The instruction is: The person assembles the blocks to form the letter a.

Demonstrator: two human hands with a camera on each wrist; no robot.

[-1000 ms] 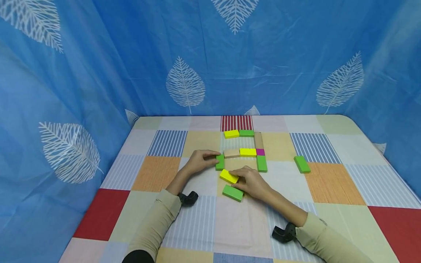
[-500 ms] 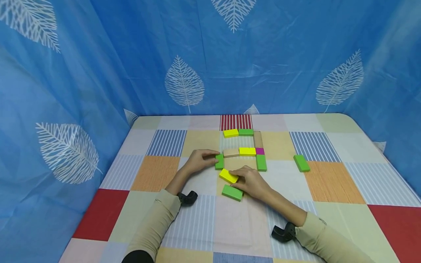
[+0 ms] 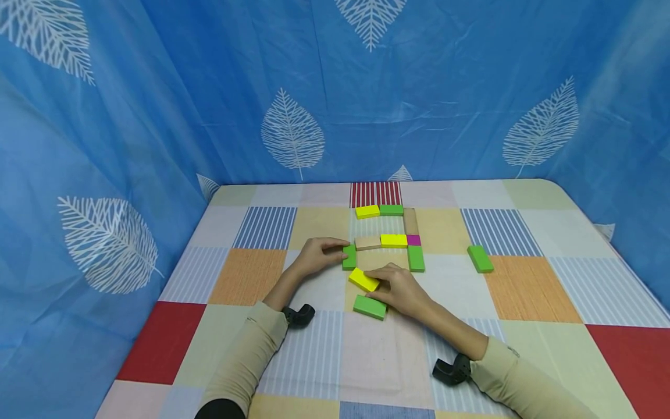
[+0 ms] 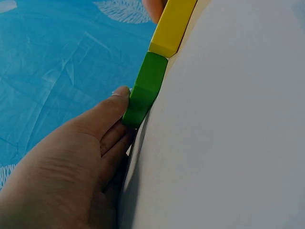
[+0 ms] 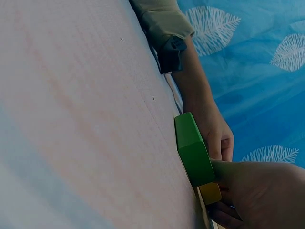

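smooth blocks [image 3: 363, 279], seemingly painted wood

The head-view framing shifts slightly. Beyond the fingers of the left hand [image 3: 318, 256] and right hand [image 3: 402, 290], the table's far edge [image 3: 314, 185] appears higher, more so at its right end. The outlying green block [image 3: 480, 259], well right of the right fingers, also appears higher. Farther beyond the fingers, the central leaf print [image 3: 293, 132] shifts up and left.

Head view looks forward and down; close wrist views share the yellow block [image 3: 362, 279]
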